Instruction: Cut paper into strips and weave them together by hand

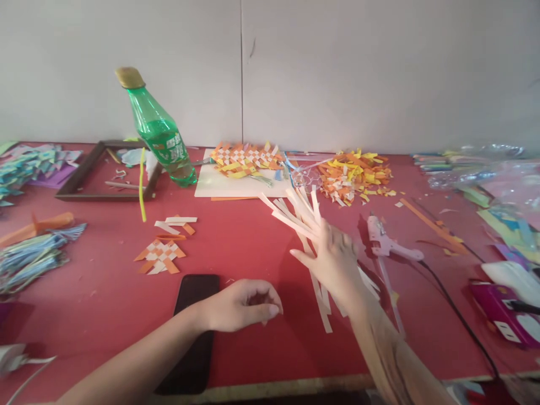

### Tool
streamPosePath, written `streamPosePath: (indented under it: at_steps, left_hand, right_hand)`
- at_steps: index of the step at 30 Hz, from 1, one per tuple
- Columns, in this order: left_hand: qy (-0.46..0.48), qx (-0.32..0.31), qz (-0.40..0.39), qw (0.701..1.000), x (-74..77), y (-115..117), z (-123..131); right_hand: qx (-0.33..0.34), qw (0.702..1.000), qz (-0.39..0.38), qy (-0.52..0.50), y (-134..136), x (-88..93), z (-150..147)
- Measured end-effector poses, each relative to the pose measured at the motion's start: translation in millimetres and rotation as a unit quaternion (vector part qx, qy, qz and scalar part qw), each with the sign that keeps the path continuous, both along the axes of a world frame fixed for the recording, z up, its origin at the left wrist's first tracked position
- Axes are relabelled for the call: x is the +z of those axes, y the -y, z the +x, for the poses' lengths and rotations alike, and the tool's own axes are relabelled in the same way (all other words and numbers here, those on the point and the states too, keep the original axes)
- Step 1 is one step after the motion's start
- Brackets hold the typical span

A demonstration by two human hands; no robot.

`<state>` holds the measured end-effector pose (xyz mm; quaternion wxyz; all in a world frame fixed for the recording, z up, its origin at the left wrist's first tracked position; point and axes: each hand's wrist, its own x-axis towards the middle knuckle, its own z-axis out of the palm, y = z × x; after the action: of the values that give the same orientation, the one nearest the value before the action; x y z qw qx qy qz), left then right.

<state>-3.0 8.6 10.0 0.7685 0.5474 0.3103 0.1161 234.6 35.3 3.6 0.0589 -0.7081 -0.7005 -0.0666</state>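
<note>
My right hand (pixel 333 256) holds a bundle of white paper strips (pixel 295 211) that fan out above the red table (pixel 253 247), with more strip ends trailing below the wrist. My left hand (pixel 244 304) hovers low near the table's front, fingers curled loosely inward with nothing visible in them. A black phone (pixel 192 292) lies partly under my left forearm. A small woven orange-and-white paper piece (pixel 161 256) lies to the left of the phone. A pink glue gun (pixel 386 242) rests just right of my right hand.
A tilted green plastic bottle (pixel 162 135) stands beside a dark wooden frame (pixel 90 174). Woven orange and yellow pieces (pixel 244 157) lie on a white board, with a heap of paper scraps (pixel 354 174) to their right. Blue tassels (pixel 34 256) lie at the left; plastic bags and coloured paper (pixel 498 180) at the right.
</note>
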Motion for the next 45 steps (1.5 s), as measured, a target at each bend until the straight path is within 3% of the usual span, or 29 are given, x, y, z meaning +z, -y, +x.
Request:
streamPosePath:
  at_steps: [10,15,21,29,35,38,45]
  left_hand:
    - [0.002,0.002,-0.009,1.000,4.9,-1,1]
    - [-0.007,0.003,-0.008,1.000,6.7,-2,1]
    - [-0.018,0.000,-0.008,1.000,7.1,-3,0]
    - [-0.026,0.003,-0.010,1.000,10.7,-5,1]
    - [-0.029,0.001,-0.007,1.000,11.0,-5,1]
    - [-0.029,0.000,-0.005,1.000,9.7,-4,1]
    - [-0.018,-0.027,0.021,0.999,6.2,-2,0]
  right_hand:
    - [0.064,0.997,0.022,-0.040,6,-17.4,-1]
    - [0.039,0.999,0.010,-0.034,7,-20.8,-1]
    - [0.064,0.996,0.038,-0.053,9,-26.3,-1]
    - [-0.007,0.998,-0.019,-0.055,9,-21.9,-7]
    - [0.067,0.993,0.042,-0.093,10,-24.9,-3]
    - [0.059,0.993,0.066,-0.083,9,-24.8,-2]
    - [0.041,0.998,-0.003,-0.042,3,-11.1,-10]
